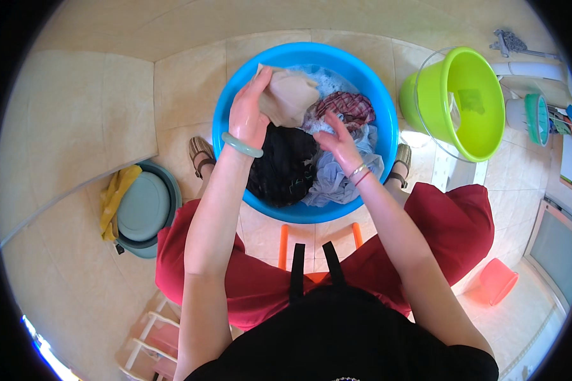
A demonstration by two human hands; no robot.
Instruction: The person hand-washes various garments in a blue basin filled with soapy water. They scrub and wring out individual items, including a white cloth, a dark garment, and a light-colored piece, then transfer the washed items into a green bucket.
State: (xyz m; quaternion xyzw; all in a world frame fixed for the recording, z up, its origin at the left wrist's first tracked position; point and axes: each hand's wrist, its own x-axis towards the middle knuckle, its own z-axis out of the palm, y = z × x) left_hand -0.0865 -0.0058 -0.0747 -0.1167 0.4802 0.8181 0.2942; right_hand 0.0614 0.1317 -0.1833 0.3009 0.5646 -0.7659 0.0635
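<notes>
A round blue tub (226, 82) on the floor holds soapy water and wet laundry. At its upper left, my left hand (249, 113), with a pale green bangle at the wrist, grips a beige cloth (289, 95) that is lifted over the tub. My right hand (340, 145) hovers above the middle of the laundry, fingers apart and nothing in them. Beneath and around the hands lie a black garment (279, 166), a dark red plaid cloth (349, 106) and a light grey-blue garment (343, 176). White suds (327, 77) show along the far side.
A lime-green bucket (419, 101) with a wire handle stands right of the tub. Stacked basins (143, 206) with a yellow cloth (117, 197) are on the left. A small pink bucket (499, 281) sits at lower right, and a white-framed rack (149, 343) at lower left.
</notes>
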